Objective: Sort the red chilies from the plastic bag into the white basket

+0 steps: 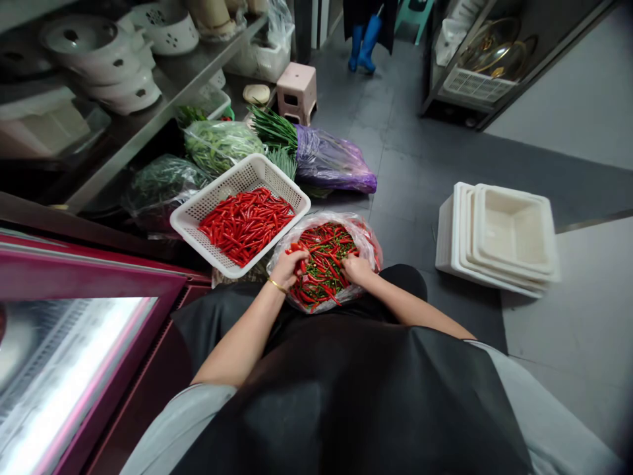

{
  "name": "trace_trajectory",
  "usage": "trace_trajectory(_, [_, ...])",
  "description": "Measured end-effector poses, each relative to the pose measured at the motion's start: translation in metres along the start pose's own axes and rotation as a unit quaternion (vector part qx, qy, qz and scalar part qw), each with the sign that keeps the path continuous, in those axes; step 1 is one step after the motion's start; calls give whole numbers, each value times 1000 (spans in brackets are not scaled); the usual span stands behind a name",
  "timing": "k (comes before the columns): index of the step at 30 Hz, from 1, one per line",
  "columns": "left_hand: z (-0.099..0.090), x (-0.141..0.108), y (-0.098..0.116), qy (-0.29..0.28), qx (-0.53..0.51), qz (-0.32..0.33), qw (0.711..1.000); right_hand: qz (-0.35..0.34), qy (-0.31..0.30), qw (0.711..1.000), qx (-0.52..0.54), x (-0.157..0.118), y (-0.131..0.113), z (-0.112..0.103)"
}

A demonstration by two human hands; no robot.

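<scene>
A clear plastic bag [368,247] full of red chili peppers with green stems [326,260] stands open in front of me, close to my lap. My left hand [288,267], with a bracelet at the wrist, is closed around several red chili peppers at the bag's left side. At the right side of the bag, my right hand [357,269] has its fingers pinched together among the peppers; what they hold is hidden. Beyond my left hand sits a white perforated basket [191,241] holding a heap of red chili peppers without visible green stems [247,224].
Bagged greens [222,145] and a purple bag of green stalks [336,158] lie behind the basket. A pink stool [297,89] stands farther back. Stacked white bins [494,237] are at right, shelves with pots [109,66] at left. Someone in blue boots [366,43] stands ahead.
</scene>
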State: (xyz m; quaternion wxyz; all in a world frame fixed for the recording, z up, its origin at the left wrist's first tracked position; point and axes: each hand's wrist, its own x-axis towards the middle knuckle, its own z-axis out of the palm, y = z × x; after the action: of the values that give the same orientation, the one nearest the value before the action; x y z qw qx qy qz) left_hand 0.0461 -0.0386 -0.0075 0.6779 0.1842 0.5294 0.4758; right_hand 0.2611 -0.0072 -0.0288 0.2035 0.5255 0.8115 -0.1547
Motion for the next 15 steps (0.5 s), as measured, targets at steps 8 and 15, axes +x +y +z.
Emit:
trace_trajectory(8, [12,12,-35,75,-25,-78,994,0,63,997,49,-3,-4,-2])
trace_trajectory(15, [-12,14,-21,0,-110,-136,985,22,34,999,19,9,5,5])
